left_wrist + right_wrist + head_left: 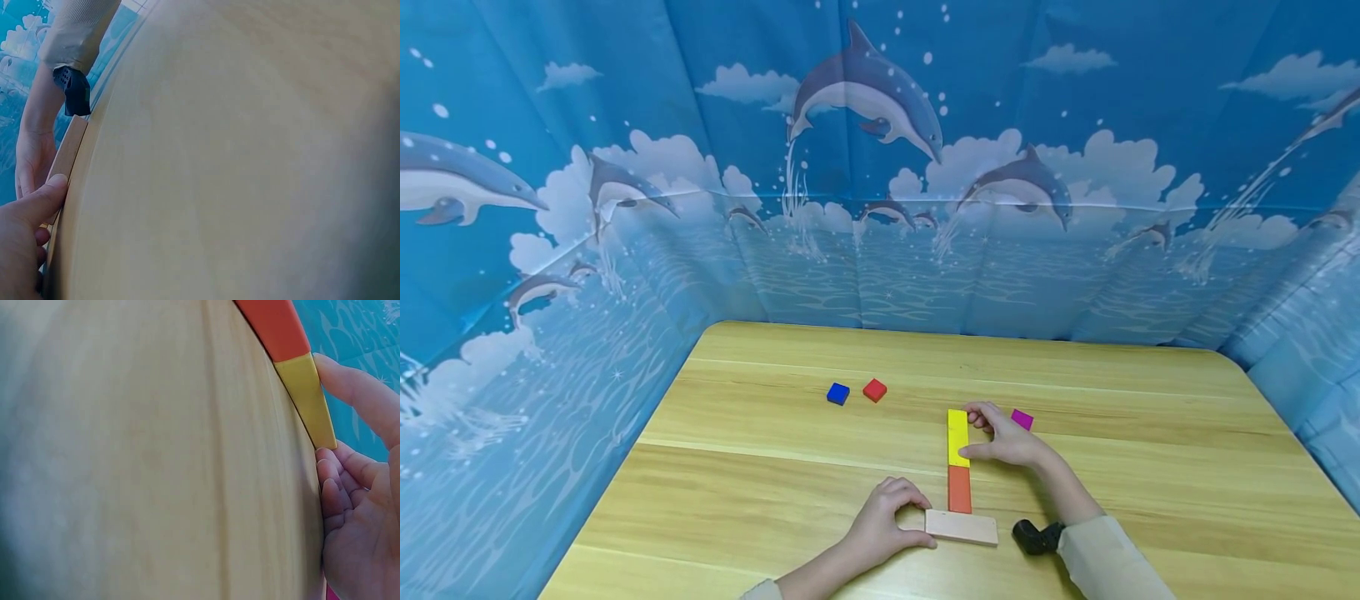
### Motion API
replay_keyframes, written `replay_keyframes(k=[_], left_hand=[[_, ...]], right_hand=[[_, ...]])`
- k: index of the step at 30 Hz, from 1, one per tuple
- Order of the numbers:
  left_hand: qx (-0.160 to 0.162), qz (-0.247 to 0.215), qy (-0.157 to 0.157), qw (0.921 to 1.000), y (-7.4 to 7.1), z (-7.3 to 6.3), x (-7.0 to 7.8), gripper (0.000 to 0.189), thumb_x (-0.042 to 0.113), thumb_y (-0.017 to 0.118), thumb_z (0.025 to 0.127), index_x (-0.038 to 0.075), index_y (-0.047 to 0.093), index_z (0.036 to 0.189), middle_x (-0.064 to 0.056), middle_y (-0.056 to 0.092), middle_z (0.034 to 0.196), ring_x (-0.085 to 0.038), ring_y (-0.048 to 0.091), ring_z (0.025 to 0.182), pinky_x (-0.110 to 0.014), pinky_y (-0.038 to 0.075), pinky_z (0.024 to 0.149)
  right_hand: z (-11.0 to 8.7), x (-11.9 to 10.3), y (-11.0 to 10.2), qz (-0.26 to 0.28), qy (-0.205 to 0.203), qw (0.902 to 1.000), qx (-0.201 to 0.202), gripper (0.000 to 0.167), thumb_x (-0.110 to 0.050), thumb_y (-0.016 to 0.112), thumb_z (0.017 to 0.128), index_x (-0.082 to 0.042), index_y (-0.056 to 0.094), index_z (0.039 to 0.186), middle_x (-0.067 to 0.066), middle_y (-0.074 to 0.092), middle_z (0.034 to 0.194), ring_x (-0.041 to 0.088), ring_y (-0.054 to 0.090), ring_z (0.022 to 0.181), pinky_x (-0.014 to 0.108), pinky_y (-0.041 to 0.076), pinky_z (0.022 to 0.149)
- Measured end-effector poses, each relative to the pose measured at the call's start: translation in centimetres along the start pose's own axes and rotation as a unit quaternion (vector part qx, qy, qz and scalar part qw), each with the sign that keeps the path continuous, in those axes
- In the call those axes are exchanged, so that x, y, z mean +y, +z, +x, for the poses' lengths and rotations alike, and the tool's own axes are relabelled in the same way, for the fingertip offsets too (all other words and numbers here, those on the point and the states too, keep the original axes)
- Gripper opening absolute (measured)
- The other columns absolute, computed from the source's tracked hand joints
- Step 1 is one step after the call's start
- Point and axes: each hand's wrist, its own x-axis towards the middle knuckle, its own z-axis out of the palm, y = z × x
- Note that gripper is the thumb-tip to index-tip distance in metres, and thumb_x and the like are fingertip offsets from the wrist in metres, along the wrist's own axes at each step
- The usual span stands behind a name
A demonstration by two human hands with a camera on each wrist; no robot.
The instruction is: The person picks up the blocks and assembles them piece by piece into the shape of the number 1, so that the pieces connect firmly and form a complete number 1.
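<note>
A plain wooden block (961,527) lies crosswise on the table, and my left hand (887,521) holds its left end between thumb and fingers. In the left wrist view the thumb presses on that wooden block (69,147). An orange block (959,489) extends away from it, followed end to end by a yellow block (957,437). My right hand (1003,437) grips the yellow block from its right side, thumb near the orange end, fingers by the far end. The right wrist view shows the thumb and fingertips at the yellow block (309,394), next to the orange block (275,328).
A blue square block (838,394) and a red square block (875,390) lie at the back of the table (737,467). A magenta block (1022,419) sits partly hidden behind the right hand. A black device (1036,537) is by the right sleeve. A dolphin-printed curtain (880,275) surrounds the table.
</note>
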Motion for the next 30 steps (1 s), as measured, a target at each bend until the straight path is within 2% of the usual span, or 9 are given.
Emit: replay_keyframes(k=[7,12,16,21,25,28,30], left_hand=[[0.001,0.001,0.001,1.0,0.0,0.0,0.0,0.037,0.031,0.082,0.061,0.016,0.065,0.09,0.011,0.059,0.089,-0.003,0.048,0.088,-0.019,0.042,0.08],[0.0,0.001,0.0,1.0,0.0,0.0,0.0,0.037,0.03,0.082,0.061,0.016,0.064,0.09,0.01,0.059,0.088,-0.003,0.048,0.088,-0.018,0.042,0.08],[0.004,0.006,0.013,0.9999,0.0,0.0,0.0,0.037,0.03,0.082,0.061,0.015,0.065,0.09,0.009,0.06,0.088,-0.004,0.049,0.088,-0.018,0.041,0.08],[0.009,0.002,0.019,0.9998,0.0,-0.1,0.0,0.036,0.03,0.082,0.061,0.014,0.065,0.089,0.008,0.06,0.088,-0.005,0.049,0.087,-0.019,0.041,0.08],[0.008,0.004,0.019,0.9998,0.1,-0.1,-0.1,0.037,0.031,0.082,0.061,0.015,0.065,0.089,0.009,0.059,0.087,-0.004,0.049,0.087,-0.019,0.041,0.08],[0.008,0.007,0.018,0.9998,0.1,-0.1,-0.2,0.037,0.031,0.082,0.06,0.016,0.065,0.089,0.01,0.059,0.088,-0.004,0.049,0.088,-0.019,0.041,0.08],[0.009,0.005,0.017,0.9998,0.1,-0.1,-0.1,0.038,0.031,0.082,0.059,0.016,0.065,0.089,0.01,0.059,0.088,-0.004,0.049,0.088,-0.019,0.041,0.081]], right_hand=[[-0.1,-0.2,0.1,0.0,0.009,1.0,0.004,0.07,-0.024,0.075,0.075,0.004,0.037,0.127,0.01,0.041,0.104,0.023,0.037,0.097,0.029,0.036,0.082],[-0.3,-0.6,0.0,0.036,0.018,0.9991,0.018,0.066,-0.022,0.072,0.078,0.004,0.037,0.127,0.013,0.041,0.104,0.023,0.037,0.094,0.029,0.035,0.078],[-0.6,-1.0,-0.2,0.05,0.005,0.9979,0.04,0.06,-0.018,0.07,0.081,0.006,0.037,0.126,0.016,0.042,0.102,0.024,0.038,0.09,0.025,0.036,0.074],[-1.2,-1.4,-0.5,0.036,-0.03,0.9945,0.094,0.058,-0.017,0.069,0.081,0.006,0.039,0.125,0.016,0.044,0.1,0.023,0.041,0.085,0.022,0.038,0.07],[-1.6,-1.2,-0.7,0.024,-0.065,0.9856,0.154,0.054,-0.01,0.068,0.081,0.008,0.04,0.123,0.018,0.044,0.1,0.022,0.041,0.082,0.02,0.037,0.066],[-2.0,-1.0,-0.8,0.016,-0.06,0.9794,0.192,0.053,-0.009,0.067,0.082,0.008,0.04,0.124,0.02,0.044,0.101,0.02,0.041,0.08,0.019,0.036,0.064],[-2.3,-1.0,-0.9,0.018,-0.041,0.9764,0.211,0.053,-0.008,0.067,0.082,0.008,0.041,0.125,0.02,0.044,0.101,0.021,0.041,0.079,0.018,0.037,0.064]])
